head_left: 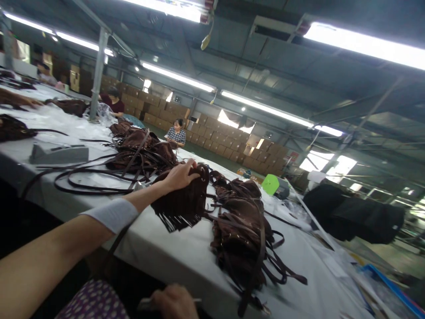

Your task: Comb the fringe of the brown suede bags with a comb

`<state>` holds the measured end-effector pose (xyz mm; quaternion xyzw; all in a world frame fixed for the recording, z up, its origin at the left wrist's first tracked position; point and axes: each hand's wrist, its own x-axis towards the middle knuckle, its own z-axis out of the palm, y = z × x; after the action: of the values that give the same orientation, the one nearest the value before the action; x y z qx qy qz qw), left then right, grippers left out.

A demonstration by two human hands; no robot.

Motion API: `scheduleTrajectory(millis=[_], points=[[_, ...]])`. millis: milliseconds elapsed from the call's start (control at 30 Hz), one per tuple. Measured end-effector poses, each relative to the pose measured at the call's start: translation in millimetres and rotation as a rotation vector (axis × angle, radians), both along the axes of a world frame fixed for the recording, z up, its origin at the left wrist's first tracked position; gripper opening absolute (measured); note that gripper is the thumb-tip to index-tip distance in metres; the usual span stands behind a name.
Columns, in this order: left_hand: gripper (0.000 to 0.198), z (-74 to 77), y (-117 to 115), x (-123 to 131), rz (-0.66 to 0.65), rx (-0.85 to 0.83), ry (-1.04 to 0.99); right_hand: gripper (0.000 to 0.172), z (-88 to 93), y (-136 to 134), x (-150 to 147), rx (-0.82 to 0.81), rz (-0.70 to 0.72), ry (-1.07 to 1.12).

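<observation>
My left hand (182, 176), with a white band (111, 215) round the forearm, grips the top edge of a dark brown fringed bag (182, 199). The bag hangs upright at the table's near edge, its fringe pointing down. Low in the view, my right hand (175, 302) is closed round a thin, pale tool, blurred and partly hidden; its kind cannot be made out. To the right of the held bag lies a pile of similar brown bags (237, 221) with long straps. Another brown heap (142, 148) with looping straps lies to its left.
The white-covered table (186, 261) runs away from me. A grey tape dispenser (59, 153) stands at left, near a metal post (98, 75). A bright green object (270, 184) is farther right. Several people sit beyond, including one in a checked shirt (175, 134); stacked cartons (212, 133) line the back.
</observation>
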<state>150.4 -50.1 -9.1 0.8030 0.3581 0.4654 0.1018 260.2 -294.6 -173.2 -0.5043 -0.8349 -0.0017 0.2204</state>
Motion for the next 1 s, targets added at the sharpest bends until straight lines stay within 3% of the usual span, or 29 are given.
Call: scheduleTrajectory(millis=[100, 167, 267, 367, 500, 600, 667, 767, 833, 1000], points=[[0.028, 3.9, -21.1, -2.4, -0.213, 0.303, 0.411, 0.019, 21.8, 3.5, 29.0, 0.029, -0.096, 0.166], [0.028, 4.8, -31.0, -2.9, -0.152, 0.324, 0.521, 0.022, 36.8, 3.9, 43.8, 0.043, -0.129, 0.322], [0.032, 7.2, -35.9, -5.0, 0.062, 0.206, 0.458, 0.021, 51.1, 3.0, 48.5, 0.098, -0.137, 0.467], [0.034, 9.7, -39.3, -6.4, 0.053, 0.129, 0.423, 0.021, 62.7, 4.5, 37.5, 0.163, -0.128, 0.502], [0.039, 13.0, -49.5, -0.1, 0.003, 0.051, 0.405, 0.026, 94.7, 18.5, 17.5, 0.316, -0.175, 0.386], [0.037, 16.4, -56.6, 8.9, -0.138, -0.053, 0.383, 0.030, 120.7, 40.8, 3.8, 0.368, -0.256, 0.106], [0.035, 18.8, -59.8, 14.2, -0.223, -0.121, 0.355, 0.031, 128.0, 57.3, -4.3, 0.345, -0.286, -0.101], [0.032, 22.0, -61.4, 19.8, -0.286, -0.163, 0.275, 0.027, 115.0, 72.7, -13.3, 0.242, -0.245, -0.299], [0.029, 24.3, -59.3, 23.0, -0.310, -0.154, 0.213, 0.023, 89.0, 72.0, -17.7, 0.181, -0.158, -0.360], [0.026, 34.7, -37.7, 30.2, -0.288, -0.074, 0.071, 0.021, -21.3, 39.8, -35.1, -0.015, -0.053, -0.377]])
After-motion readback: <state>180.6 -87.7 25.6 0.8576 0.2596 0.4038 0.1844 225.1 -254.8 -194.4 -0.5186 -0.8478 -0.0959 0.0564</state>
